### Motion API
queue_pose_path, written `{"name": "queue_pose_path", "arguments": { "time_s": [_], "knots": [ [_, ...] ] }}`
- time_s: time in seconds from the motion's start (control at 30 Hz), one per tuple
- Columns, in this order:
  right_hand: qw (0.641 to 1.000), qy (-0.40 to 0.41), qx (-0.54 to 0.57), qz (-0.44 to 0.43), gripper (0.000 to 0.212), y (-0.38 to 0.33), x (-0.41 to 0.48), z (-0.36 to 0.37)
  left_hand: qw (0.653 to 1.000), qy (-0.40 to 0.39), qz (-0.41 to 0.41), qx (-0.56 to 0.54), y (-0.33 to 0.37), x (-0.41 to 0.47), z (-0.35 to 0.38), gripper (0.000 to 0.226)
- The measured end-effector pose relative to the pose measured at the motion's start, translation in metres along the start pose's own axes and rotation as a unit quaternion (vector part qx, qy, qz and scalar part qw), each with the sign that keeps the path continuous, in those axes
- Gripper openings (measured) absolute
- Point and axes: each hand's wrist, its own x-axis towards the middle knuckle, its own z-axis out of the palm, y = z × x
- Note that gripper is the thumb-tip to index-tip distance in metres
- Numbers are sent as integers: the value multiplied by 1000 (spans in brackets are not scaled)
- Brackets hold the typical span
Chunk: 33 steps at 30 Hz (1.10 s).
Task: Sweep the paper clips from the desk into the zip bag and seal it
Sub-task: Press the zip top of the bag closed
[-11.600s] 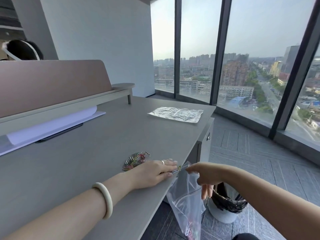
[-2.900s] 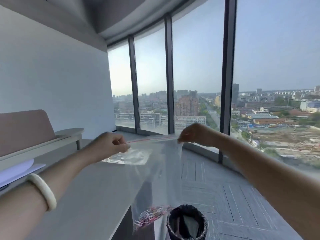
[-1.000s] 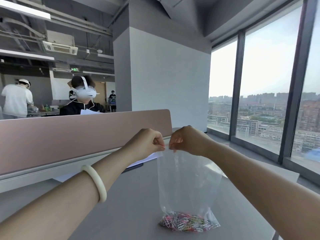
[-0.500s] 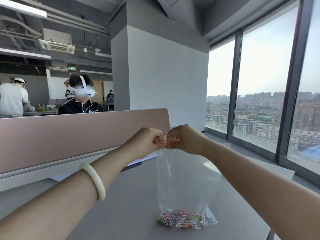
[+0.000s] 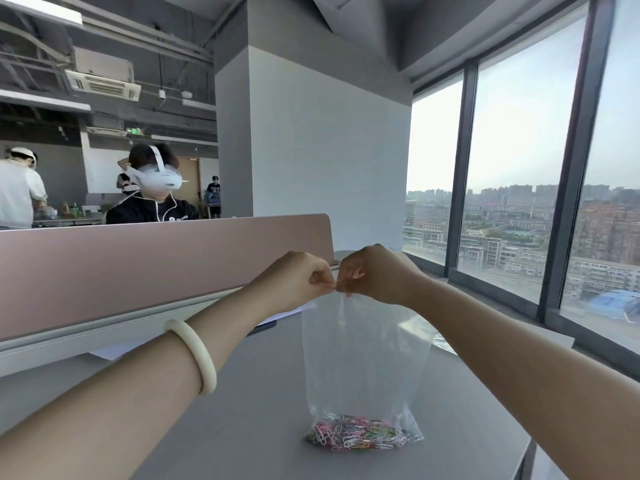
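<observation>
Paper clips (image 5: 360, 434) are heaped in the zip bag (image 5: 363, 358), pinched at its top by left hand (image 5: 298, 282) and right hand (image 5: 375, 273). Its base is rested on the grey desk (image 5: 249, 410) beside tall windows (image 5: 519, 188).

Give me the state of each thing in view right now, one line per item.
zip bag: upright, bottom resting on the desk, top pinched; seal cannot be judged
paper clips: piled inside the bag's bottom
left hand: pinching the bag's top edge
right hand: pinching the bag's top edge
desk: no loose clips visible

One zip bag (image 5: 363, 348); one heap of paper clips (image 5: 360, 436) (too many to count); two hands; one bangle (image 5: 197, 355); one table (image 5: 249, 410).
</observation>
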Motion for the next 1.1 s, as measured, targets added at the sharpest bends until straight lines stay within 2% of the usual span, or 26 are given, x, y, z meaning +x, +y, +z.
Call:
{"name": "queue_pose_path", "arguments": {
  "time_s": [0.13,0.33,0.47,0.57,0.7,0.77,0.87,0.97,1.1],
  "knots": [
    [1000,-9,7,20,20,10,-1,-6,1000,17,1,3,-1,0,0,9],
    [999,19,-40,27,10,17,-9,-11,1000,12,5,13,2,4,1,9],
    [999,-6,-22,31,6,19,-10,-12,1000,15,11,7,10,9,9,8],
    [998,-15,-1,54,17,32,-15,-22,1000,18,4,-3,8,11,10,10],
    [998,-2,-18,67,5,45,-27,-32,999,12,-20,-29,3,12,7,9],
    [997,3,-26,71,13,44,-29,-30,1000,4,-17,-3,9,13,9,10],
    [997,12,-26,72,25,42,-28,-26,1000,2,-12,25,26,19,16,22],
    [997,6,-14,81,30,42,-28,-29,998,26,21,54,38,27,23,7],
    [996,-6,28,83,16,46,-28,-31,999,19,20,31,40,31,27,9]
  ]
}}
